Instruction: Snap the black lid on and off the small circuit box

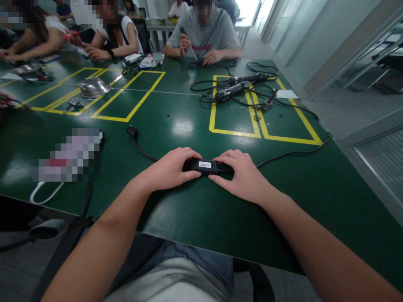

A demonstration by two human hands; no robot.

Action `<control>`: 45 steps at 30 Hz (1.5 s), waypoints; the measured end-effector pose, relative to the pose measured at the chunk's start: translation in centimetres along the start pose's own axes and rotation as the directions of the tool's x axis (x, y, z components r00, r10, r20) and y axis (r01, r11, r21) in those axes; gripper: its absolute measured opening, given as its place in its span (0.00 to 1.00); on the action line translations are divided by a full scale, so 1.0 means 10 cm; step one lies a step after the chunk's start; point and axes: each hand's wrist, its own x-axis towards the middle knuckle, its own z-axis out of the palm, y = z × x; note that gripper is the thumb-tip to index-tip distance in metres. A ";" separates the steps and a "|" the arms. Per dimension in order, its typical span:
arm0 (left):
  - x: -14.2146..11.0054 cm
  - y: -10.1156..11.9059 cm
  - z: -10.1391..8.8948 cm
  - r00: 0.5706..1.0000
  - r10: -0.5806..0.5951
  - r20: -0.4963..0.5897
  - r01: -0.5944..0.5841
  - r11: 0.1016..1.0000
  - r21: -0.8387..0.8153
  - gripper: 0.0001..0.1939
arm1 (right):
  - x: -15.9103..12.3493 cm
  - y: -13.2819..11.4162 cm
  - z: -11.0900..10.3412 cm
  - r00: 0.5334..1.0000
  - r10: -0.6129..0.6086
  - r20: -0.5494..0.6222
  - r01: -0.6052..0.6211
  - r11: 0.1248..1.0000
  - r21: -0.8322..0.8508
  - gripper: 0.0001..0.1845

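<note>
A small black box with a white printed label [205,165], set in a power cord, lies near the front of the green table. Around its left end my left hand [171,168] is closed, thumb in front and fingers behind. The other end is gripped the same way by my right hand [244,174]. From the left side the cord runs to a black plug [132,132] on the tabletop. On the right, the black cord [289,156] leads off toward the table's right edge. Parts of the box's ends are hidden by my fingers.
Black handheld tools [231,90] with tangled cables lie at the back right inside yellow tape outlines. A metal bowl-like part [93,87] sits back left. A blurred phone-like object [69,155] rests at left. Across the table, a person [204,35] works with a tool.
</note>
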 end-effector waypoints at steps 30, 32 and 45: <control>-0.01 0.03 -0.03 1.000 0.012 0.019 -0.012 1.000 -0.007 0.17 | 0.01 -0.03 -0.02 1.000 0.012 0.018 -0.012 1.000 0.009 0.17; -0.01 0.02 -0.03 1.000 0.014 0.015 -0.014 1.000 -0.011 0.17 | 0.00 -0.03 -0.02 1.000 0.010 0.018 -0.010 1.000 0.002 0.16; 0.00 -0.06 -0.03 0.983 -0.090 -0.161 0.074 0.992 -0.104 0.19 | 0.01 0.02 0.03 1.000 0.010 -0.013 -0.010 1.000 -0.028 0.18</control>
